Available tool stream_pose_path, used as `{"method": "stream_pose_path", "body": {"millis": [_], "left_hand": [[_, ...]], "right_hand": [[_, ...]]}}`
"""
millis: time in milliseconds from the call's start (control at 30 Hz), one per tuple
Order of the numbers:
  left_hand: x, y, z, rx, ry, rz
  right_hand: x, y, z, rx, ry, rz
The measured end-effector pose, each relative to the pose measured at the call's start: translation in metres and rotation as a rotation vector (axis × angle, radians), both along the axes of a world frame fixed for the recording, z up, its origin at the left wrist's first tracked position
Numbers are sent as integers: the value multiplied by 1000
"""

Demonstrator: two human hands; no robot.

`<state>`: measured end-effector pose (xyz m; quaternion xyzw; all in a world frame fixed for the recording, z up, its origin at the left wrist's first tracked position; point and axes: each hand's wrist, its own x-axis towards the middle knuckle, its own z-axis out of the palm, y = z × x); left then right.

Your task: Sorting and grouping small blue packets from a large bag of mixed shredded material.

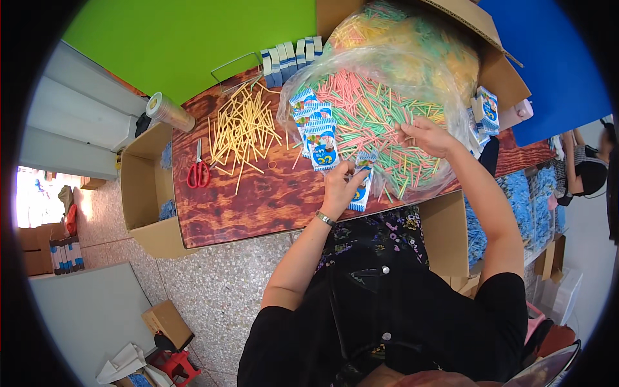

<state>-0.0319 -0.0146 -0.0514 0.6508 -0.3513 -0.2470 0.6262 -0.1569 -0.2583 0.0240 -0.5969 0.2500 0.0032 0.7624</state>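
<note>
My left hand [340,191] is closed on a small blue-and-white packet [360,195] at the table's front edge. Over a large clear plastic bag [293,84] my right hand [428,137] reaches into pink, green and yellow thin sticks [361,106]. Its fingertips are pinched together among them, seemingly on a few sticks; exactly how many is hidden. Just beyond my left hand, several similar packets [322,147] lie overlapping in a stack against the bag.
Loose pale-yellow sticks [242,126] spread over the wood-patterned table [213,213], near red-handled scissors [198,169] and a clear cylindrical tub [171,113]. Blue-and-white boxes [284,62] stand behind. More packets [485,111] sit right of the bag. Cardboard boxes [145,177] flank the table.
</note>
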Motion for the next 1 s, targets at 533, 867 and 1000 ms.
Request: {"method": "stream_pose_path", "body": {"millis": [533, 867, 1000], "left_hand": [[12, -9, 9, -107, -508, 224], [15, -12, 10, -202, -649, 254], [17, -12, 9, -209, -655, 244]], "right_hand": [[26, 43, 102, -858, 115, 619], [41, 50, 98, -1301, 122, 855], [49, 57, 107, -1347, 184, 938]]}}
